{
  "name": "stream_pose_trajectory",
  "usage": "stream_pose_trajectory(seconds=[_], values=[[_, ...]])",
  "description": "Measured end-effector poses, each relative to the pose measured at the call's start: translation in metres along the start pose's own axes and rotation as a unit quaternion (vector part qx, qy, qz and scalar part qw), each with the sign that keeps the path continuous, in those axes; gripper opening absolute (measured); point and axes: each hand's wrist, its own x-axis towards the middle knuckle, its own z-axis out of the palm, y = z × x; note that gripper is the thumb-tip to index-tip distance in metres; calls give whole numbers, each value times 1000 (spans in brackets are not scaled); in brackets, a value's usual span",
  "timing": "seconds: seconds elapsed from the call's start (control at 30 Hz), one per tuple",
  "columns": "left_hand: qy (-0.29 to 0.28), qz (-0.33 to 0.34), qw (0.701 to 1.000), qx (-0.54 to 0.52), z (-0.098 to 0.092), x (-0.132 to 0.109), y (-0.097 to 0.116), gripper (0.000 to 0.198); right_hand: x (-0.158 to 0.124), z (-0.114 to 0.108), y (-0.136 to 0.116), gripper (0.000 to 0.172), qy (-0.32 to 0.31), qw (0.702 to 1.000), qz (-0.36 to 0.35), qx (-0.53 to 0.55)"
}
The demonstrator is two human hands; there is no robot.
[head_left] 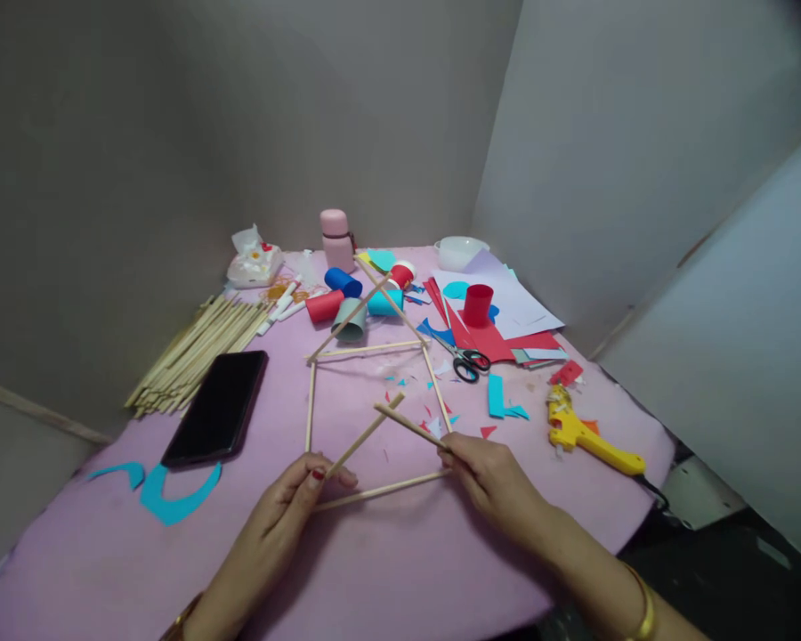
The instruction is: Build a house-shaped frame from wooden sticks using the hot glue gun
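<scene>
A frame of thin wooden sticks [311, 405] lies on the pink table [387, 570], a square base with slanted sticks rising from it. My left hand [292, 507] pinches the lower end of one slanted stick [364, 436] at the near left corner. My right hand [490, 481] pinches another slanted stick [410, 425] at the near right corner. The two sticks meet at their upper ends above the base.
A black phone [217, 408] lies left, beside a bundle of sticks [190, 352]. Paper cups [479, 304], coloured paper sheets [507, 307], scissors [467, 363], a pink bottle [337, 239] and a yellow glue gun [587, 434] crowd the far and right side. Walls enclose the table.
</scene>
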Motion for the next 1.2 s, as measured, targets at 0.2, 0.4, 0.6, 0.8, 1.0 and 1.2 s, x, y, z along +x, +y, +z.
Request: stream_pose_trajectory(seconds=[0.2,0.4,0.6,0.8,1.0,1.2], values=[[0,5,1000,8,1,1,-2,35,1,3,0,20,4,1000,7,18],[0,10,1000,12,1,0,-1,38,1,3,0,21,2,1000,10,26],[23,13,999,33,3,1,10,38,4,-2,0,20,3,998,20,58],[108,31,994,-3,3,5,14,30,4,-14,14,24,21,986,79,148],[212,9,976,-55,-14,18,7,22,-3,-14,26,25,41,970,106,216],[250,-46,967,34,-35,28,0,25,-4,-14,23,25,54,980,100,162]])
